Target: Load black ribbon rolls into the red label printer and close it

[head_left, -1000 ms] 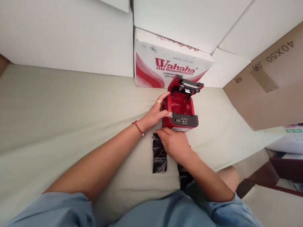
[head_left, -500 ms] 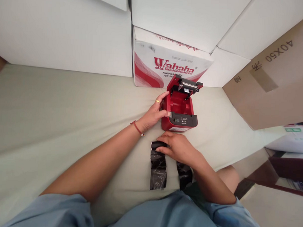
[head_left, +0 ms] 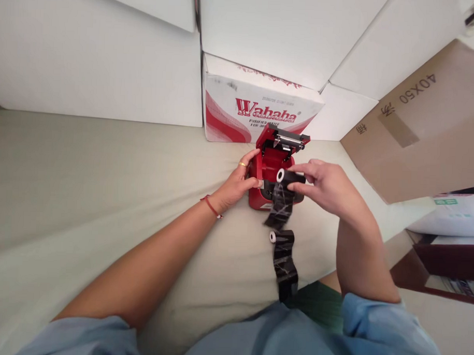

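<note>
A small red label printer (head_left: 255, 199) stands on the pale cloth with its lid (head_left: 285, 138) raised, showing the bay inside. My left hand (head_left: 240, 180) grips its left side, thumb on the front corner and fingers along the wall. Above the printer's front edge, my right hand (head_left: 322, 185) pinches a roll of black paper (head_left: 293, 178) between thumb and fingers. The white core faces left, and a loose strip hangs down over the printer's front panel. Nearer to me lies a second black roll (head_left: 284, 237), its strip unrolled toward my body.
A white and red Wahaba carton (head_left: 227, 110) stands right behind the printer, against large white boxes (head_left: 261, 28). On the right is a brown cardboard box (head_left: 410, 126). Farther right are a white bag (head_left: 449, 216) and a dark red shelf (head_left: 452, 257). The pale cloth (head_left: 104, 193) has creases.
My right hand has lifted the black roll off the cloth and carried it up and right to the printer. The second roll is now uncovered. My left hand keeps its grip.
</note>
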Demonstrator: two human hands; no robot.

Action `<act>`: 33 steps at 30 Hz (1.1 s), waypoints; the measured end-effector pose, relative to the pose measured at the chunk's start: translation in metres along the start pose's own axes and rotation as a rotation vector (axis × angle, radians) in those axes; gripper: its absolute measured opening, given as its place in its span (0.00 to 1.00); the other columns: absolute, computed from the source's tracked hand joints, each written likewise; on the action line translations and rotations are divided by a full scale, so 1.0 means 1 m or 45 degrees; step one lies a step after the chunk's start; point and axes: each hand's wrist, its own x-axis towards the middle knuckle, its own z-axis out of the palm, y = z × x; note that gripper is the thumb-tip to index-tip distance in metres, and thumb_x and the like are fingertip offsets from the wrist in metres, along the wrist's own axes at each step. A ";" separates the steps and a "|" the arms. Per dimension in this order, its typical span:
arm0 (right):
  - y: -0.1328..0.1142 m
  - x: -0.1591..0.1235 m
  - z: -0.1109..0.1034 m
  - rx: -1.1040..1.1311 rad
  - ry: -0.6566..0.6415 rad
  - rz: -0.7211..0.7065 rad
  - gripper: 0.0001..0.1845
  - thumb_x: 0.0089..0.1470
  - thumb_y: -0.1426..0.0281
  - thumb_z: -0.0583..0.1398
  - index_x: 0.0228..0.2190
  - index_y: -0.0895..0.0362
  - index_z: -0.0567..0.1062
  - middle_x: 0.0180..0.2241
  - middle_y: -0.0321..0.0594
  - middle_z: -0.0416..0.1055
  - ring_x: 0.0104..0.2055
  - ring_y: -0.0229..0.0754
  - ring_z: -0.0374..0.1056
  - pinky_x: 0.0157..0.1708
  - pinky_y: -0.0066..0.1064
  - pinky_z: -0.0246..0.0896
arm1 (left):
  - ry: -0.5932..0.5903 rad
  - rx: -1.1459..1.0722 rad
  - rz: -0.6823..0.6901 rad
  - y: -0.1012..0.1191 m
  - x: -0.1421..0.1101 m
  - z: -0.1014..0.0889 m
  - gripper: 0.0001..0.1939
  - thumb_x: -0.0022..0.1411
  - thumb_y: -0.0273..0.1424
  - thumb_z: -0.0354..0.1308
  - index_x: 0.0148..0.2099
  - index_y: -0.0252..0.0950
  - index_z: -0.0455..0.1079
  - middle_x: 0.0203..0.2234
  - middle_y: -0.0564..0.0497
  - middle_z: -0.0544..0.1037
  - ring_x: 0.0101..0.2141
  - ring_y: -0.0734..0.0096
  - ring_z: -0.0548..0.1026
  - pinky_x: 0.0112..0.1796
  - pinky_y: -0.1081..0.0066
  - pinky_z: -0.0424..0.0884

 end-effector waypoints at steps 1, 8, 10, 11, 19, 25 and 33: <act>-0.001 0.011 0.002 -0.122 0.002 0.067 0.18 0.65 0.65 0.71 0.55 0.47 0.89 0.41 0.40 0.82 0.40 0.47 0.76 0.43 0.37 0.68 | 0.006 -0.001 -0.002 -0.001 0.001 0.000 0.53 0.59 0.38 0.69 0.82 0.49 0.53 0.81 0.45 0.63 0.78 0.40 0.64 0.77 0.39 0.64; -0.020 0.057 0.031 -0.570 -0.109 0.269 0.22 0.71 0.65 0.62 0.62 0.48 0.84 0.53 0.51 0.87 0.53 0.61 0.82 0.45 0.42 0.70 | 0.036 -0.055 -0.020 -0.002 0.002 0.003 0.53 0.56 0.36 0.69 0.81 0.49 0.55 0.76 0.46 0.69 0.74 0.41 0.68 0.76 0.40 0.64; -0.021 0.063 0.034 -0.579 -0.105 0.279 0.22 0.70 0.65 0.62 0.61 0.50 0.85 0.53 0.53 0.87 0.54 0.62 0.82 0.45 0.43 0.71 | 0.039 -0.070 -0.038 -0.001 0.002 0.003 0.53 0.56 0.36 0.69 0.81 0.49 0.56 0.75 0.46 0.69 0.74 0.42 0.68 0.76 0.40 0.64; -0.022 0.065 0.035 -0.573 -0.104 0.279 0.22 0.70 0.65 0.62 0.61 0.51 0.85 0.54 0.54 0.87 0.54 0.62 0.82 0.45 0.43 0.71 | 0.039 -0.073 -0.045 -0.001 0.001 0.003 0.53 0.55 0.35 0.69 0.81 0.49 0.56 0.75 0.45 0.69 0.73 0.42 0.69 0.76 0.39 0.64; -0.025 0.078 0.036 -0.520 -0.185 0.234 0.25 0.70 0.68 0.64 0.65 0.52 0.83 0.60 0.55 0.85 0.59 0.64 0.81 0.52 0.45 0.74 | 0.063 -0.081 -0.069 0.002 0.002 0.005 0.54 0.54 0.35 0.70 0.81 0.48 0.56 0.76 0.44 0.67 0.74 0.41 0.67 0.77 0.40 0.61; -0.004 0.082 0.047 -0.276 -0.157 0.050 0.28 0.68 0.73 0.66 0.67 0.54 0.81 0.50 0.50 0.89 0.51 0.58 0.84 0.50 0.43 0.76 | 0.049 -0.076 -0.076 0.000 0.002 0.003 0.54 0.54 0.35 0.70 0.80 0.50 0.56 0.76 0.46 0.67 0.74 0.41 0.67 0.77 0.38 0.62; 0.018 -0.003 0.056 0.121 0.216 -0.494 0.18 0.78 0.60 0.62 0.60 0.50 0.86 0.60 0.47 0.86 0.65 0.56 0.80 0.68 0.53 0.75 | 0.031 -0.012 -0.024 -0.003 0.000 -0.001 0.53 0.58 0.36 0.70 0.82 0.49 0.55 0.79 0.46 0.64 0.77 0.40 0.65 0.79 0.38 0.60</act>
